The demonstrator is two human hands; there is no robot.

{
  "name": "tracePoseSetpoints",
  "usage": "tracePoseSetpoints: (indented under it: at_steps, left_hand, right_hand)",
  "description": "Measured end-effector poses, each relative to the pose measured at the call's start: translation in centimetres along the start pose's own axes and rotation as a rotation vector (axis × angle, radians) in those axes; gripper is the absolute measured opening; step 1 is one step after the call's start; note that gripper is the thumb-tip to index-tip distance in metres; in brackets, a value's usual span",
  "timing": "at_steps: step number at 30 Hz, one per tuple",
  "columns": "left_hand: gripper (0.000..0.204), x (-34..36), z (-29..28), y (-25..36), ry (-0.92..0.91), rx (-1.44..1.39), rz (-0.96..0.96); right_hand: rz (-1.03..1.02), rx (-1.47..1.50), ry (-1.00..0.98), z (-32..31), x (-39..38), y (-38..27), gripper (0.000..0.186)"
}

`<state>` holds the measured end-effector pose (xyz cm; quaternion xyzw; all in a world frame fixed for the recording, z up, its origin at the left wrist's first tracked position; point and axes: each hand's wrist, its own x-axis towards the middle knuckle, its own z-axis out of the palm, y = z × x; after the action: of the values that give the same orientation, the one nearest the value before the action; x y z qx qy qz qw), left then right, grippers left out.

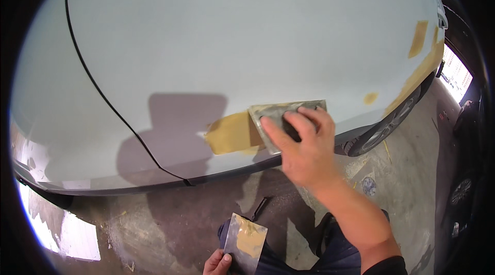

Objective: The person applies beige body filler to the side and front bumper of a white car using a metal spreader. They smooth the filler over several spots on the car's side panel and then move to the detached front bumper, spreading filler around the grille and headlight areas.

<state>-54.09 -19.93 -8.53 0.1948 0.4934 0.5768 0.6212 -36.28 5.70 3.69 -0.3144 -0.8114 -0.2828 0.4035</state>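
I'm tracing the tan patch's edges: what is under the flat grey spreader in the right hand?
The tan paste patch on the white car panel reaches the left edge of the flat grey spreader; what lies directly beneath is hidden.

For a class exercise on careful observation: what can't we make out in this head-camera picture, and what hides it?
All in the head view:
Car panel under the spreader: covered by the spreader and right hand.
How far the left hand reaches beneath the filler plate: hidden by the plate; its wrist is cut off by the lower edge.
Car wheel: top hidden by bodywork.
Dark wheel, far right: surroundings too dark.
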Motion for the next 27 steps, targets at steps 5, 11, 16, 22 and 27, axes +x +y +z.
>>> tracePoseSetpoints:
  at_steps: [5, 11, 16, 22, 27]
  left_hand:
    - [0.02, 0.7, 0.3, -0.2, 0.072, -0.057, 0.013]
    - [0.022, 0.9, 0.3, 0.1, -0.001, 0.003, -0.03]
    - [0.019, 1.0, 0.1, -0.4, -0.013, -0.028, -0.007]
    - [0.016, 1.3, 0.5, -1.2, -0.04, -0.029, -0.024]
    - [0.016, 1.5, 0.4, -1.6, -0.063, -0.017, -0.034]
  right_hand:
    - [-0.004, 0.028, -0.087, 1.5, -1.6, -3.4, 0.057]
    - [-0.071, 0.039, -0.148, 2.2, -5.2, -3.6, 0.055]
    - [0.019, 0.076, -0.148, -0.5, -6.3, -0.1, 0.049]
    - [-0.001, 0.026, 0.021, -1.1, -1.3, 2.4, 0.054]
    - [0.001, 0.009, -0.019, 0.8, -1.7, 0.0, 0.054]
